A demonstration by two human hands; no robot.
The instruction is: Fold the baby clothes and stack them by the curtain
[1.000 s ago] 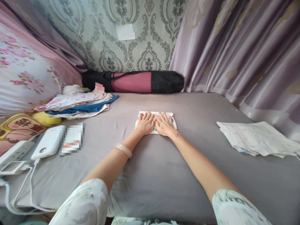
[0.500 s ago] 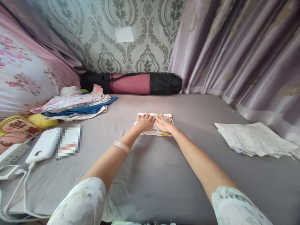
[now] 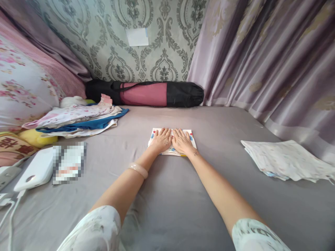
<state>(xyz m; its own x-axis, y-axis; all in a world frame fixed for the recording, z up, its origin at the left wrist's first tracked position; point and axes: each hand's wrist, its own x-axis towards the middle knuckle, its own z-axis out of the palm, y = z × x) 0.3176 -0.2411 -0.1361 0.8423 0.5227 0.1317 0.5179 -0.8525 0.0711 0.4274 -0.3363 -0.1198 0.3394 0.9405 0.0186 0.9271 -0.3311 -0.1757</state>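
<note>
A small folded white cloth (image 3: 191, 136) with coloured print lies in the middle of the grey bed sheet (image 3: 167, 195). Both palms rest flat on it, side by side. My left hand (image 3: 162, 140) covers its left half with fingers stretched out, and a pale bangle (image 3: 138, 169) sits on that wrist. My right hand (image 3: 182, 141) lies flat over the right half, fingers spread. Neither hand grips anything.
A stack of folded clothes (image 3: 78, 118) lies at the left. A folded pale cloth (image 3: 288, 160) lies at the right. A rolled pink mat in a black bag (image 3: 146, 93) runs along the wall. A white power bank (image 3: 35, 170) with cables sits near left. Curtains (image 3: 261, 59) hang at right.
Half a second ago both hands were curled at the cloth's near edge; now they lie flat and spread on it again. The cloth looks slightly smaller than a second ago.
</note>
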